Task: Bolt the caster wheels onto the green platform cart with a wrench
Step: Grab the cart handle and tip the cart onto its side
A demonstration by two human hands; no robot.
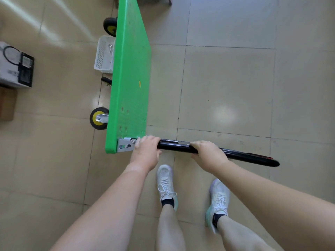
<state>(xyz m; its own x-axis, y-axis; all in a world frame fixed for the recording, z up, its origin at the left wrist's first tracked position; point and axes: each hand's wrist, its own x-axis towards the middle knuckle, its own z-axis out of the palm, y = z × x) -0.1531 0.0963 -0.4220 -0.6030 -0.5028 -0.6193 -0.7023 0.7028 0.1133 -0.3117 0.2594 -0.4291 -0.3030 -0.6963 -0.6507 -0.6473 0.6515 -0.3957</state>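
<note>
The green platform cart [130, 75] stands tipped on its long side edge on the floor. Two black-and-yellow caster wheels stick out to its left, one near [98, 118] and one far [110, 26]. A black folding handle [235, 154] runs right from the silver hinge bracket [125, 144] at the cart's near corner. My left hand [146, 150] grips the handle right beside the bracket. My right hand [208, 153] grips the same handle further right. A metal wrench [110, 49] lies in the white basket [103, 55] behind the cart.
A grey box with a black panel [16, 65] sits at the far left, a brown cardboard box [7, 104] next to it. A small black-handled item [106, 80] lies on the tiles by the basket. My two feet in white sneakers [165, 185] stand below the handle.
</note>
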